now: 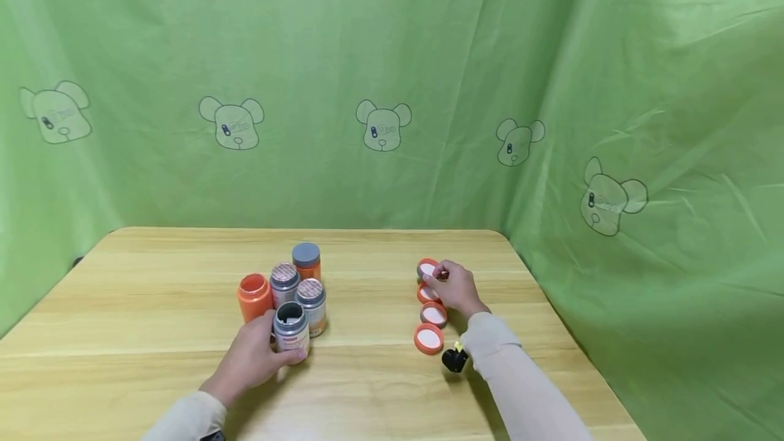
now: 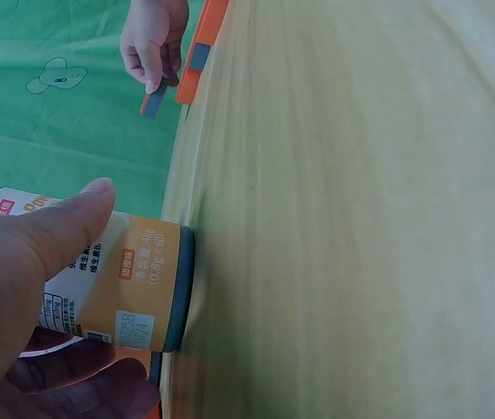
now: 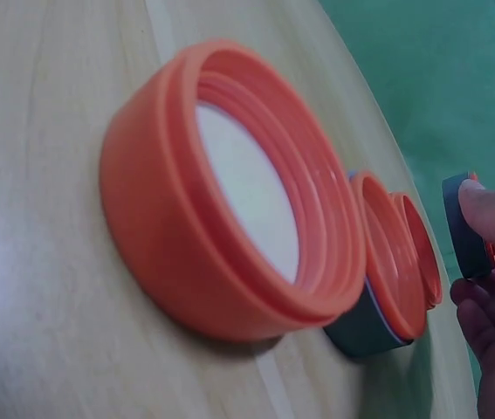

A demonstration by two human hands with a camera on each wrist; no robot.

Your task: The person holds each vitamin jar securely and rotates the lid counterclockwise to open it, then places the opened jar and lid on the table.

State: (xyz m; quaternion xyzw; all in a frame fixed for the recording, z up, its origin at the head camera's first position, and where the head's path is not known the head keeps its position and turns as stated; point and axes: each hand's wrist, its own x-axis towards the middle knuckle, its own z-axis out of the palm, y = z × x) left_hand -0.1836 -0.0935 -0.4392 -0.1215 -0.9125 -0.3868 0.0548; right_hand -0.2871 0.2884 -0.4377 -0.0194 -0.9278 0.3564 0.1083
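Observation:
My left hand [image 1: 250,358] grips an open-mouthed jar [image 1: 292,337] from the left side. It is grey and white with an orange and white label [image 2: 155,271], and it stands upright with its base close to the table. Around at the right, my right hand [image 1: 458,288] pinches a grey lid [image 3: 464,227] with an orange inner rim by its edge. That lid is tilted and raised at the far end of a row of lids. Nearer in the row lie an orange lid [image 1: 428,339], a grey lid [image 1: 433,315] and another orange lid [image 1: 425,293], white liners facing up.
Close behind the held jar stand an orange open jar [image 1: 255,301], two jars with foil-covered tops [image 1: 284,281] and an orange jar with a grey lid [image 1: 307,257]. A small black object [image 1: 454,360] shows by the right sleeve. A green curtain [image 1: 367,175] hangs behind the wooden table [image 1: 153,278].

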